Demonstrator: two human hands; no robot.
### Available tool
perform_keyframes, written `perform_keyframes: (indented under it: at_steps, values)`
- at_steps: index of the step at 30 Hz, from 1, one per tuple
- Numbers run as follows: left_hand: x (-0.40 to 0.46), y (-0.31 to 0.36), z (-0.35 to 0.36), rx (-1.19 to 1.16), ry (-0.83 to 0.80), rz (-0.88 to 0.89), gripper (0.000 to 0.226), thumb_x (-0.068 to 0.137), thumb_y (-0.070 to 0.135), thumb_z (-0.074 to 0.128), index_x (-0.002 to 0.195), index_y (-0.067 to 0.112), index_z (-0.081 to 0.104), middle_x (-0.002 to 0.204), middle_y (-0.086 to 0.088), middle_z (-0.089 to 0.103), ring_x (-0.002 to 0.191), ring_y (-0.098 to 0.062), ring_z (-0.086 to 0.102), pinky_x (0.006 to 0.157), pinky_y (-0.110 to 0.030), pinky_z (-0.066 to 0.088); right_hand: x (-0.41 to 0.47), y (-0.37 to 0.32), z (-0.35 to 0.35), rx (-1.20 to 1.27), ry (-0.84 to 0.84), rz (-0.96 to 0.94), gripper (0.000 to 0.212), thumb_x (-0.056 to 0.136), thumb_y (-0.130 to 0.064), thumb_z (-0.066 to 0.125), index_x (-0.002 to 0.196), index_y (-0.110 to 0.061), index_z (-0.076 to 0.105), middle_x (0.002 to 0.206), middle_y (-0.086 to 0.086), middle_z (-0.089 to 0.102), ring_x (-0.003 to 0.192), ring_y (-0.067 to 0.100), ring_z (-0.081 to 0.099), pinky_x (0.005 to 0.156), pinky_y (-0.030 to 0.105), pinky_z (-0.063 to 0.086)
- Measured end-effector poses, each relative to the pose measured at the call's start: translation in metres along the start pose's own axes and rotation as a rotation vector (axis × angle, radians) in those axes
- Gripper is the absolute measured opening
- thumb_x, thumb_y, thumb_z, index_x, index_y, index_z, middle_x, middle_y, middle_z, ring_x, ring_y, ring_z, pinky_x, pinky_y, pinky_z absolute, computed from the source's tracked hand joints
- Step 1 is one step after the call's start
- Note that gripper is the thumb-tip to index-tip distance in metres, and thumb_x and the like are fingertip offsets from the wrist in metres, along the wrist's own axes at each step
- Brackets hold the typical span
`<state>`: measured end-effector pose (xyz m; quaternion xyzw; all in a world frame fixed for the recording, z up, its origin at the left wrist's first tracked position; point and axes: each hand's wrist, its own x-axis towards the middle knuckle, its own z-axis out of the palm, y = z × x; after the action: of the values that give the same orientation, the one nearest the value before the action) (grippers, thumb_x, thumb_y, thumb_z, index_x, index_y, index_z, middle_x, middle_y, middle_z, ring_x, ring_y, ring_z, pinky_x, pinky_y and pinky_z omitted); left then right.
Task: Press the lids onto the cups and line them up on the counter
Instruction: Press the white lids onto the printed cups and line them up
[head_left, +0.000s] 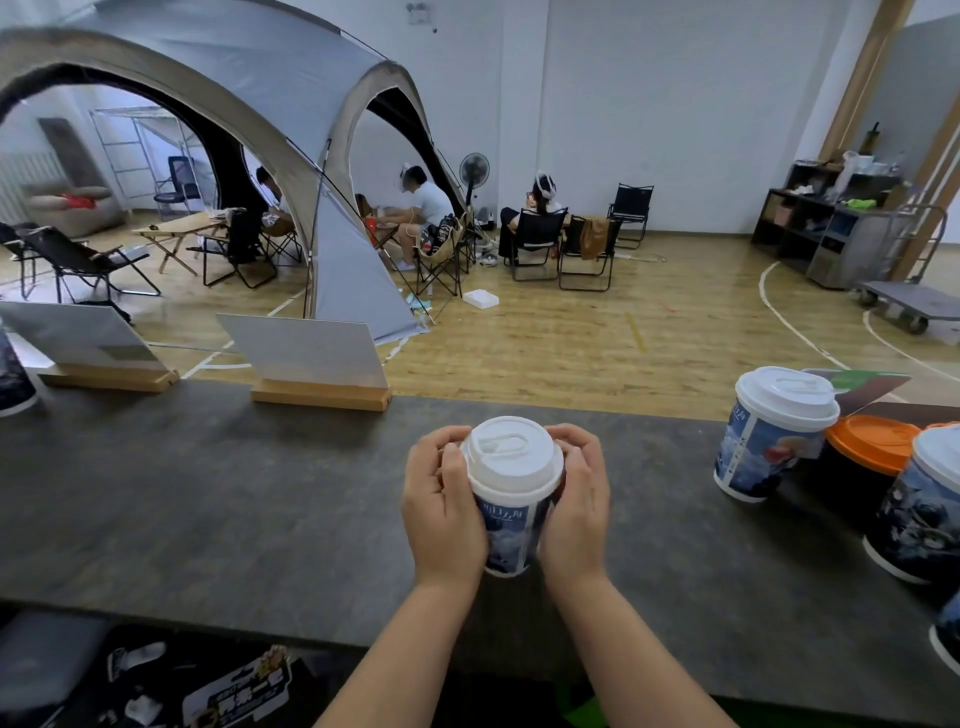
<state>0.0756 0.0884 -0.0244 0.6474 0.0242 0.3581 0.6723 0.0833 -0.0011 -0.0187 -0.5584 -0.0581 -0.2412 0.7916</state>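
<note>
Hands, left and right, clasp cup, thumbs by lid rim at 9 and 3; paper wall likely light, crushable.

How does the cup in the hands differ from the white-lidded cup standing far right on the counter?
The held cup is gripped by the left hand and right hand; the standing cup is untouched. The held cup sits mid-counter, the standing cup beside an orange lid. Both have white lids and blue prints.

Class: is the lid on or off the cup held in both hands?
On: the white lid caps the held cup, gripped by both hands.
</note>
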Motion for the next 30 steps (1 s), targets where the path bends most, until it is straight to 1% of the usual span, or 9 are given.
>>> perform_keyframes:
  at_steps: [4,8,12,15,18,21,24,26,30]
  values:
    - [-0.014,0.003,0.002,-0.028,-0.101,-0.043,0.037,0.089,0.042,0.036,0.108,0.029,0.065,0.102,0.010,0.071,0.100,-0.010,0.067,0.083,-0.031,0.054,-0.004,0.002,-0.001,0.045,-0.127,0.035,0.028,0.092,-0.029,0.037,0.102,-0.017,0.060,0.097,0.009,0.068,0.089,0.024,0.065,0.076,0.037,0.054]
    - [-0.020,0.003,0.009,-0.110,-0.107,-0.048,0.043,0.086,0.046,0.036,0.117,0.028,0.060,0.106,0.011,0.071,0.101,-0.011,0.067,0.079,-0.022,0.053,-0.007,0.006,0.002,0.025,-0.118,0.007,0.029,0.088,-0.034,0.038,0.102,-0.022,0.061,0.100,0.009,0.068,0.092,0.028,0.066,0.077,0.042,0.054]
    - [-0.016,0.001,0.016,-0.196,-0.086,-0.016,0.044,0.084,0.038,0.038,0.114,0.016,0.061,0.104,0.000,0.071,0.097,-0.022,0.068,0.079,-0.036,0.055,-0.006,0.006,0.002,-0.016,-0.101,-0.037,0.032,0.088,-0.029,0.036,0.103,-0.015,0.060,0.098,0.007,0.068,0.091,0.027,0.066,0.075,0.044,0.054]
    - [-0.015,-0.006,0.018,-0.222,-0.071,0.011,0.041,0.085,0.035,0.038,0.112,0.014,0.061,0.103,-0.007,0.070,0.095,-0.030,0.067,0.079,-0.048,0.055,-0.004,0.007,0.001,0.001,-0.115,-0.041,0.034,0.086,-0.029,0.036,0.104,-0.010,0.058,0.098,0.009,0.068,0.089,0.027,0.067,0.071,0.040,0.055]
    - [-0.015,-0.008,0.019,-0.226,-0.063,0.042,0.042,0.084,0.035,0.038,0.111,0.013,0.061,0.102,-0.008,0.070,0.093,-0.029,0.067,0.076,-0.043,0.055,-0.004,0.008,0.001,0.028,-0.109,-0.040,0.037,0.086,-0.031,0.036,0.105,-0.007,0.057,0.097,0.008,0.068,0.087,0.023,0.067,0.069,0.033,0.054]
    - [-0.015,-0.007,0.020,-0.211,-0.061,0.057,0.043,0.084,0.035,0.036,0.110,0.010,0.060,0.101,-0.008,0.070,0.092,-0.027,0.068,0.075,-0.039,0.055,-0.004,0.009,0.000,0.036,-0.119,-0.040,0.037,0.086,-0.034,0.036,0.105,-0.011,0.058,0.098,0.007,0.068,0.088,0.024,0.067,0.070,0.035,0.054]
    - [-0.014,-0.008,0.022,-0.192,-0.053,0.037,0.042,0.084,0.035,0.037,0.109,0.011,0.061,0.099,-0.004,0.071,0.091,-0.025,0.068,0.075,-0.040,0.054,-0.004,0.011,-0.001,0.041,-0.127,-0.047,0.037,0.085,-0.037,0.035,0.105,-0.015,0.057,0.098,0.002,0.069,0.088,0.020,0.067,0.070,0.032,0.054]
    - [-0.015,-0.007,0.022,-0.165,-0.050,0.036,0.042,0.084,0.035,0.037,0.109,0.010,0.060,0.099,-0.004,0.071,0.092,-0.024,0.067,0.075,-0.042,0.054,-0.002,0.012,-0.001,0.011,-0.116,-0.055,0.035,0.086,-0.037,0.034,0.105,-0.019,0.058,0.099,0.002,0.069,0.089,0.022,0.067,0.071,0.036,0.054]
    - [-0.014,-0.006,0.022,-0.139,-0.028,0.010,0.044,0.084,0.036,0.037,0.109,0.009,0.060,0.099,-0.009,0.070,0.093,-0.029,0.067,0.077,-0.047,0.055,-0.002,0.014,-0.002,0.013,-0.148,-0.052,0.030,0.086,-0.038,0.034,0.103,-0.030,0.058,0.099,-0.001,0.067,0.091,0.021,0.066,0.072,0.036,0.053]
